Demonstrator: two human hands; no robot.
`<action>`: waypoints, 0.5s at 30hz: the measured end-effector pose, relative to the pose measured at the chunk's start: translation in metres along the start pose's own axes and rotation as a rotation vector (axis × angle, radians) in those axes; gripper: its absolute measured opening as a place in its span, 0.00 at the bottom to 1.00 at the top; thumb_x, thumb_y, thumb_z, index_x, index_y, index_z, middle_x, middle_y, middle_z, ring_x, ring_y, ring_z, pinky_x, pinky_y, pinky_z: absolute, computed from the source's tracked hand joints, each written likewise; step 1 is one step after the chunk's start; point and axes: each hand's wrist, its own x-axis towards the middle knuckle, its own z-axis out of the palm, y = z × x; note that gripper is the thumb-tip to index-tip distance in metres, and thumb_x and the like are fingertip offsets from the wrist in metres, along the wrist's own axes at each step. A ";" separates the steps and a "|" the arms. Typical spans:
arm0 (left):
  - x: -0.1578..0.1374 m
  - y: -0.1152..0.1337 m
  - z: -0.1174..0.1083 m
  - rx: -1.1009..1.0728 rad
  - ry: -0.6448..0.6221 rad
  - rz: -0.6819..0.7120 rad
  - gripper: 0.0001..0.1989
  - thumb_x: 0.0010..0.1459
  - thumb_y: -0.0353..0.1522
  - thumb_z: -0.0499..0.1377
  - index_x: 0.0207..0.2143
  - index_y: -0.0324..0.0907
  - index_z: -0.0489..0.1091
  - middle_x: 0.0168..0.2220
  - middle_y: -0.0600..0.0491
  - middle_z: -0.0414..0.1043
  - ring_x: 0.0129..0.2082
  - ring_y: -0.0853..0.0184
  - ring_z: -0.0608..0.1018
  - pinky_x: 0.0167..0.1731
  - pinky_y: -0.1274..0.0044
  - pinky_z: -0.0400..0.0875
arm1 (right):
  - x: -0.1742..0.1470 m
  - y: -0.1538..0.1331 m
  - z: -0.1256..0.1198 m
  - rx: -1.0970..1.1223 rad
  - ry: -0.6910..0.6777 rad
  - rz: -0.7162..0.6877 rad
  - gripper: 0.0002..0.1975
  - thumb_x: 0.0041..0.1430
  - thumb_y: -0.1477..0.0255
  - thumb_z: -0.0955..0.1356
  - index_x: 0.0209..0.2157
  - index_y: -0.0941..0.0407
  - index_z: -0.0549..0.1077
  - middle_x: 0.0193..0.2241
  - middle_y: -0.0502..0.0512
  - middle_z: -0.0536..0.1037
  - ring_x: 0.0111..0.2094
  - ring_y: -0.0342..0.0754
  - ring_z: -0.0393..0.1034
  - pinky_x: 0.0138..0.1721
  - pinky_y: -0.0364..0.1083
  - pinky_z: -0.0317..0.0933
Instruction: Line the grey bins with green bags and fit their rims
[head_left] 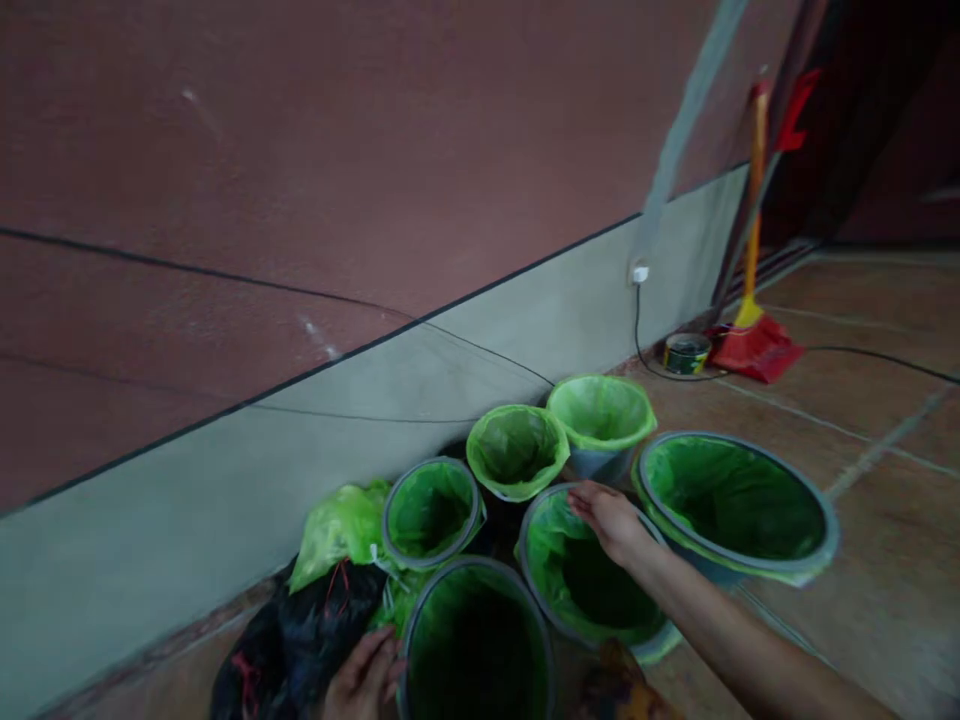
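Right hand point(611, 518) open, fingers on far rim of middle lined bin point(581, 580), holding nothing. Left hand point(367, 678) nearer, resting at near bin point(476, 640) left rim; grip probably loose, blurred.

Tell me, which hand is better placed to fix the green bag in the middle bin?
Probably the right hand: it already rests on the far rim of the middle bin. The left hand is down by the nearest bin and black bag.
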 end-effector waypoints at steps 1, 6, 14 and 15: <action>-0.013 -0.004 -0.002 -0.006 -0.006 0.026 0.25 0.26 0.46 0.70 0.30 0.45 0.75 0.33 0.50 0.78 0.34 0.58 0.80 0.39 0.70 0.74 | -0.021 -0.007 0.009 0.006 -0.058 0.016 0.04 0.52 0.69 0.64 0.30 0.53 0.67 0.36 0.62 0.78 0.37 0.52 0.75 0.44 0.50 0.69; -0.087 -0.032 -0.012 -0.023 -0.037 0.222 0.19 0.41 0.47 0.63 0.31 0.42 0.74 0.21 0.55 0.70 0.24 0.67 0.73 0.29 0.75 0.68 | -0.129 -0.028 0.074 -0.189 -0.485 -0.044 0.15 0.48 0.61 0.70 0.35 0.56 0.72 0.29 0.57 0.78 0.27 0.47 0.72 0.31 0.47 0.67; -0.196 -0.084 -0.069 -0.267 -0.044 0.230 0.11 0.53 0.41 0.58 0.25 0.43 0.70 0.18 0.57 0.65 0.20 0.72 0.66 0.26 0.78 0.60 | -0.288 0.057 0.159 -0.523 -0.994 -0.130 0.16 0.52 0.57 0.67 0.27 0.57 0.72 0.19 0.49 0.72 0.20 0.43 0.65 0.24 0.42 0.59; -0.208 -0.091 -0.076 -0.310 -0.052 0.232 0.11 0.53 0.40 0.59 0.24 0.42 0.70 0.19 0.57 0.66 0.22 0.72 0.67 0.27 0.79 0.60 | -0.303 0.071 0.163 -0.555 -1.025 -0.147 0.15 0.54 0.58 0.66 0.28 0.57 0.72 0.20 0.50 0.73 0.21 0.43 0.66 0.25 0.42 0.60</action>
